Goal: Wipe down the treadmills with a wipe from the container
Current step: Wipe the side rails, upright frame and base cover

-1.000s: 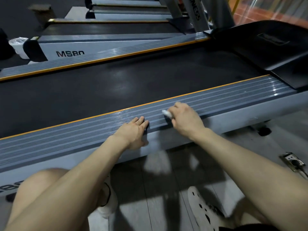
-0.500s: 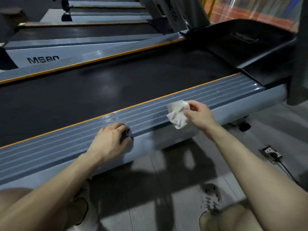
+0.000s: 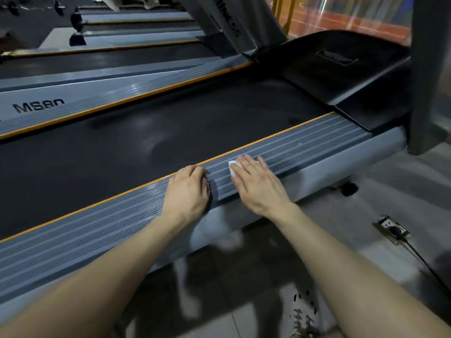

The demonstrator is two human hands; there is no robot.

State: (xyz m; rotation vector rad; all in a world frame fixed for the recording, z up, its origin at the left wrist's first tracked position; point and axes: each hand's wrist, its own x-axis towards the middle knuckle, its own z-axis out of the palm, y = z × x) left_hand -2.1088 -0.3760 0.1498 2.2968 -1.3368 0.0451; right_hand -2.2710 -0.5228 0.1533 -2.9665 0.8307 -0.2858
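The nearest treadmill has a grey ribbed side rail (image 3: 305,140) with an orange strip and a black belt (image 3: 122,154). My right hand (image 3: 256,184) lies flat on the rail, fingers straight, pressing a white wipe (image 3: 233,165) against it; only the wipe's left corner shows. My left hand (image 3: 188,191) rests on the rail just to the left, fingers bent over the rail near the orange strip, holding nothing. The wipe container is out of view.
A black motor cover (image 3: 341,67) caps the treadmill's right end, with a dark upright post (image 3: 429,69) beside it. More treadmills marked MS80 (image 3: 39,106) stand behind. A floor socket with a cable (image 3: 393,230) sits on the grey floor at right.
My right hand held the wipe lifted off the rail; now it has laid it flat and presses it down. My left hand slid right along the rail toward the orange strip.
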